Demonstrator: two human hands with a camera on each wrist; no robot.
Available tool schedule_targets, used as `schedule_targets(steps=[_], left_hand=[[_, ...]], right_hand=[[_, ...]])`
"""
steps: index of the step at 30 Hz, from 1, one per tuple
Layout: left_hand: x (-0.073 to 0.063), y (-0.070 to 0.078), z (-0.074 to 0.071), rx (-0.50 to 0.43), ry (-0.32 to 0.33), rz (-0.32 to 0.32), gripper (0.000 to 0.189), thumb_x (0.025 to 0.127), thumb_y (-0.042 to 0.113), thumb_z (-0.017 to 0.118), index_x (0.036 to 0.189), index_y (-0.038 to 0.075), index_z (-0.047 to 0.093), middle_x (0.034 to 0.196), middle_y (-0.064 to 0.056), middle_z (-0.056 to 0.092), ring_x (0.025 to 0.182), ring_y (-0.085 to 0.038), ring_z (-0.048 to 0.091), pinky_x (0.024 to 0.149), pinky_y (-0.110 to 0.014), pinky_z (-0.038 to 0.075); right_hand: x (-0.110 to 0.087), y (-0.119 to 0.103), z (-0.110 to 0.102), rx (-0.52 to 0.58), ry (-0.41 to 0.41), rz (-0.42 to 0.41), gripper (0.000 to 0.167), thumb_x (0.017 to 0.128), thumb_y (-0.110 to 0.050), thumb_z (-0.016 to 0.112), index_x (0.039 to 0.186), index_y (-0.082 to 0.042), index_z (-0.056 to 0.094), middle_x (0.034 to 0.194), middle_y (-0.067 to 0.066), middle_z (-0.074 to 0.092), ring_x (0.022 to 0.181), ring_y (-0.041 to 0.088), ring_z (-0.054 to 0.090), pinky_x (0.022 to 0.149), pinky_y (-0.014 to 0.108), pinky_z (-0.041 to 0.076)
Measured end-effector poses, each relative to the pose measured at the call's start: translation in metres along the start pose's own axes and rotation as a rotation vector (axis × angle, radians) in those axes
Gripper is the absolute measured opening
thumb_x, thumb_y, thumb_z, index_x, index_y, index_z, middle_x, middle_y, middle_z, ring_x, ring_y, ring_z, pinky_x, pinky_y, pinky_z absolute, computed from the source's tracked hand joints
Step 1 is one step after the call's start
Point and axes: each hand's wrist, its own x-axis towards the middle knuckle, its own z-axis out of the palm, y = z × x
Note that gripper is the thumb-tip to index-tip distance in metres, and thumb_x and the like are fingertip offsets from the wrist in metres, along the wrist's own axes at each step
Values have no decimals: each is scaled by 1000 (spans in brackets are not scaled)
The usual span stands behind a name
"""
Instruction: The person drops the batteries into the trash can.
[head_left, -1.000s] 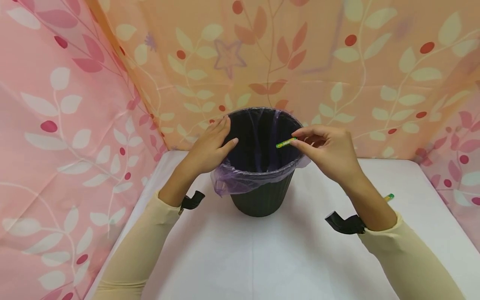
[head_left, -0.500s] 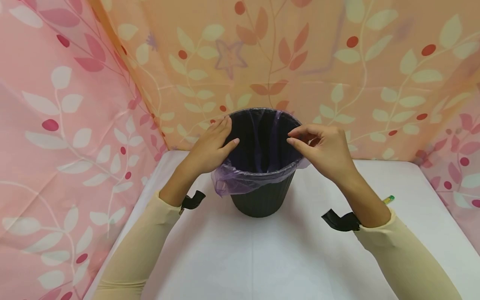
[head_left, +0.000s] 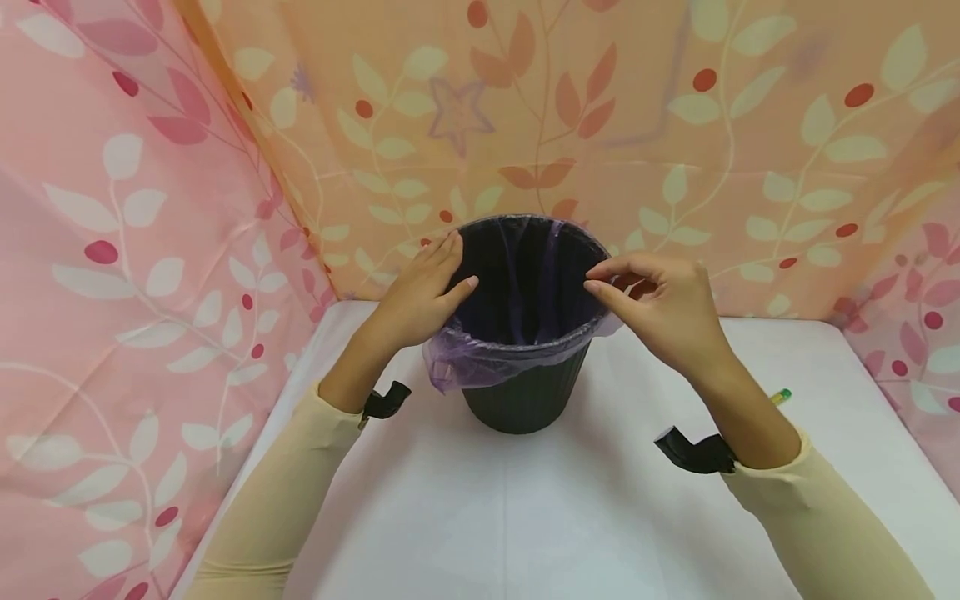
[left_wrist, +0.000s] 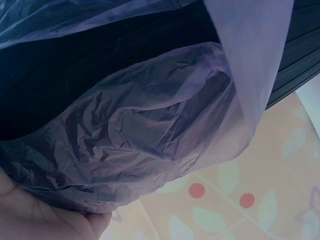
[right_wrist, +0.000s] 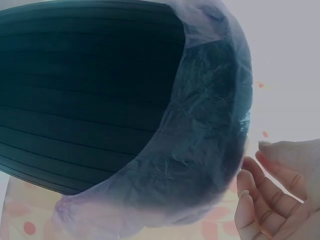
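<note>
Black bin (head_left: 525,404), ribbed outside, upright on the white table (head_left: 480,508); purple liner (head_left: 491,364) folded over its rim, a bunched flap hanging at the bin's near left.

Left hand (head_left: 422,293) on the bin's left rim, touching the liner: 4 fingers straight and close together, thumb held apart over the bin's mouth. Right hand (head_left: 663,310) at the bin's right rim – fingers loosely bent, thumb and forefinger tips near each other with a small gap, nothing seen between them. Contact of this hand with the rim: cannot tell.

1 green-and-yellow stick (head_left: 782,397) on the table, well to the right of the bin, partly hidden by the right forearm.

2 pale sleeves (head_left: 273,500), 1 to each side nearer than the bin; 2 black wrist mounts (head_left: 693,452) at the cuffs. Orange leaf-print cloth (head_left: 637,158) behind the bin – pink leaf-print cloth (head_left: 82,333) to its left.
</note>
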Motion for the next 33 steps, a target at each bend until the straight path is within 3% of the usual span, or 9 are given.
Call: schedule_targets(steps=[5, 10, 14, 23, 33], left_hand=[[0, 1, 1, -1, 7, 12, 71, 109, 43, 37, 160, -2, 15, 169, -14, 10, 156, -24, 2, 126, -40, 3], [-1, 3, 1, -5, 7, 10, 71, 109, 44, 37, 160, 0, 15, 169, -13, 10, 157, -23, 1, 126, -42, 4], [-1, 4, 1, -6, 6, 7, 71, 109, 44, 36, 160, 0, 15, 169, -14, 10, 157, -23, 1, 126, -41, 4], [-2, 4, 2, -22, 9, 13, 71, 109, 44, 37, 160, -1, 16, 169, -13, 10, 156, -23, 1, 126, -41, 3], [-1, 2, 5, -32, 16, 18, 70, 109, 42, 38, 159, -1, 17, 168, -13, 11, 156, -23, 2, 126, -39, 2]], right_hand=[[-13, -1, -12, -20, 34, -8, 14, 82, -8, 85, 94, -14, 82, 82, 0, 75, 61, 9, 61, 55, 15, 47], [-27, 4, -26, -31, 60, -21, 19, 79, -2, 86, 95, -11, 82, 89, 4, 77, 68, 6, 65, 62, 13, 51], [-39, 11, -35, -75, 67, -4, 19, 81, -2, 85, 97, -12, 82, 87, -2, 76, 70, 5, 64, 65, 12, 50], [-72, 41, -46, -138, 61, 182, 12, 87, -14, 82, 99, -15, 81, 85, -11, 74, 75, 1, 63, 70, 8, 48], [-100, 86, -51, -215, 12, 328, 16, 90, -23, 80, 103, -13, 80, 84, 0, 76, 68, 1, 63, 58, 14, 50]])
